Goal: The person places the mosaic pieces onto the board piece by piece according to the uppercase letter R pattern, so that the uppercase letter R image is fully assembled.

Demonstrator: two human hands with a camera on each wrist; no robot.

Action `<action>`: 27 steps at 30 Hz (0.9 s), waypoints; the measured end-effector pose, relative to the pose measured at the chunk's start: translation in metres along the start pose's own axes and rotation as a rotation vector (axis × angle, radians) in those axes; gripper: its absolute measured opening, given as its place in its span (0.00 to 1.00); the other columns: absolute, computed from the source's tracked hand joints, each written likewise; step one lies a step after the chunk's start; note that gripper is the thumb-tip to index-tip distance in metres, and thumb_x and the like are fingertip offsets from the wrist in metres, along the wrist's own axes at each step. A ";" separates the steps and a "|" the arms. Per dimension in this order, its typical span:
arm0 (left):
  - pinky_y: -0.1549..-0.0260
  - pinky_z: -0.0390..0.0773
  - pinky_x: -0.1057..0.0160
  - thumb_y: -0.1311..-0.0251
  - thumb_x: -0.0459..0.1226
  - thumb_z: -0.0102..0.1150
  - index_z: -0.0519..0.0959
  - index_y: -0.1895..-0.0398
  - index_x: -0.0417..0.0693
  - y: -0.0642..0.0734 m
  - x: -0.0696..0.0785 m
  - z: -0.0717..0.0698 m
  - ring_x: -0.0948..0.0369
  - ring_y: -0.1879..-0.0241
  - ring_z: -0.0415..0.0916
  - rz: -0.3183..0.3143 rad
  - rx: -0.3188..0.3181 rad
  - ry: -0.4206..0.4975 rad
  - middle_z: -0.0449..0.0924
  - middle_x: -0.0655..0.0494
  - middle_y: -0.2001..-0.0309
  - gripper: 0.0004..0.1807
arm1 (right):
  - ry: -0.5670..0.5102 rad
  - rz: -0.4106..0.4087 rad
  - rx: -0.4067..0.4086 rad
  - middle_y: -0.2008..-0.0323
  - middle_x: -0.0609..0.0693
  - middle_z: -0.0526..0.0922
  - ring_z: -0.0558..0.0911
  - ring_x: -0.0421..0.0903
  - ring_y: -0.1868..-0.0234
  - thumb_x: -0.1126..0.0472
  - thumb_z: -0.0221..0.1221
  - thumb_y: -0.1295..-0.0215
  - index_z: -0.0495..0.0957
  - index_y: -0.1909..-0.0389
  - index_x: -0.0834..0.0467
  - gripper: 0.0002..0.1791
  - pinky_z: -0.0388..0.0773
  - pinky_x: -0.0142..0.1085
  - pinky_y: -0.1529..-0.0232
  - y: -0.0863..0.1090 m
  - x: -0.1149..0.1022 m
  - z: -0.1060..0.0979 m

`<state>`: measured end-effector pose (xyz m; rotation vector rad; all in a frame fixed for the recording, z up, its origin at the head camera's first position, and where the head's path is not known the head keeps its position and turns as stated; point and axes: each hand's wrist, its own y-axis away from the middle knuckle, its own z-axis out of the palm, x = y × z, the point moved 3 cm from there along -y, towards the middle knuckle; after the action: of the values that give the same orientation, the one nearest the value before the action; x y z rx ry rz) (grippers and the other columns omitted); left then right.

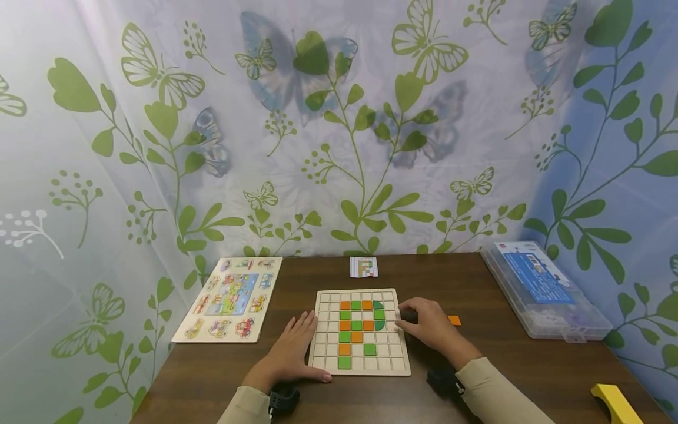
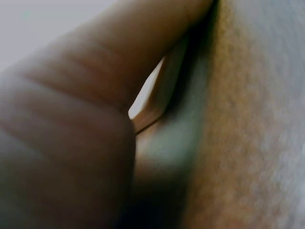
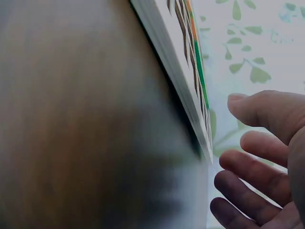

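Observation:
A pale wooden grid board [image 1: 389, 366] lies on the table, with orange and green tiles in its cells. Two half-round dark green pieces [image 1: 379, 325] sit at the right of the pattern; one green square [image 1: 370, 349] stands apart lower down. My left hand [image 1: 291, 347] rests along the board's left edge, fingers extended and thumb at the near left corner. At the right edge, my right hand [image 1: 431, 324] has its thumb and forefinger close to the rim. In the right wrist view its fingers [image 3: 252, 167] are loosely bent, nothing between them and the thumb.
A loose orange tile [image 1: 454, 320] lies just right of my right hand. Behind the board is a small pattern card [image 1: 364, 267]. A picture puzzle board [image 1: 212, 330] lies left, a clear plastic case [image 1: 572, 324] right, and a yellow object [image 1: 614, 403] at the near right.

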<state>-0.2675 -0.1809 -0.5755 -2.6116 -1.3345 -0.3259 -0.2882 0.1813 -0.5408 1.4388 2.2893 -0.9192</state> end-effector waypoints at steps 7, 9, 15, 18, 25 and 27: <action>0.24 0.45 0.38 0.55 0.82 0.61 0.50 0.16 0.35 0.000 0.000 -0.001 0.44 0.18 0.41 0.013 0.012 -0.002 0.44 0.39 0.16 0.77 | 0.056 0.045 0.024 0.49 0.55 0.86 0.84 0.60 0.46 0.55 0.77 0.37 0.86 0.47 0.62 0.22 0.80 0.59 0.46 0.002 0.028 -0.020; 0.24 0.44 0.38 0.54 0.81 0.61 0.50 0.16 0.35 0.000 0.000 -0.002 0.44 0.18 0.41 0.017 0.011 -0.001 0.44 0.39 0.17 0.77 | 0.071 0.053 0.027 0.48 0.58 0.86 0.83 0.62 0.45 0.54 0.77 0.37 0.85 0.46 0.64 0.24 0.79 0.61 0.46 0.005 0.035 -0.025; 0.24 0.44 0.38 0.55 0.82 0.61 0.50 0.16 0.35 0.000 0.000 -0.001 0.44 0.18 0.41 0.016 0.011 0.001 0.44 0.40 0.17 0.77 | 0.111 0.066 0.020 0.44 0.65 0.83 0.80 0.67 0.42 0.53 0.78 0.39 0.82 0.41 0.67 0.31 0.77 0.64 0.44 0.013 0.053 -0.041; 0.24 0.44 0.38 0.55 0.82 0.60 0.50 0.16 0.35 0.000 -0.001 0.000 0.45 0.18 0.40 0.016 0.011 -0.001 0.44 0.40 0.16 0.78 | 0.124 0.069 0.021 0.43 0.66 0.82 0.79 0.68 0.41 0.52 0.78 0.40 0.81 0.40 0.67 0.33 0.75 0.65 0.42 0.015 0.059 -0.049; 0.25 0.46 0.37 0.55 0.81 0.61 0.51 0.16 0.34 0.000 0.000 -0.001 0.44 0.18 0.42 0.026 0.023 0.004 0.45 0.38 0.17 0.77 | 0.133 0.062 0.031 0.44 0.68 0.82 0.79 0.70 0.42 0.52 0.79 0.42 0.81 0.41 0.70 0.35 0.74 0.65 0.42 0.021 0.068 -0.062; 0.24 0.45 0.38 0.55 0.81 0.61 0.51 0.16 0.34 0.000 0.000 -0.001 0.44 0.18 0.41 0.021 0.017 0.001 0.45 0.39 0.17 0.77 | 0.137 0.060 0.028 0.45 0.68 0.82 0.80 0.70 0.42 0.52 0.79 0.42 0.81 0.41 0.70 0.35 0.75 0.65 0.42 0.022 0.069 -0.064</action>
<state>-0.2672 -0.1810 -0.5745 -2.6091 -1.3028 -0.3111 -0.2946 0.2780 -0.5382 1.6195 2.3237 -0.8626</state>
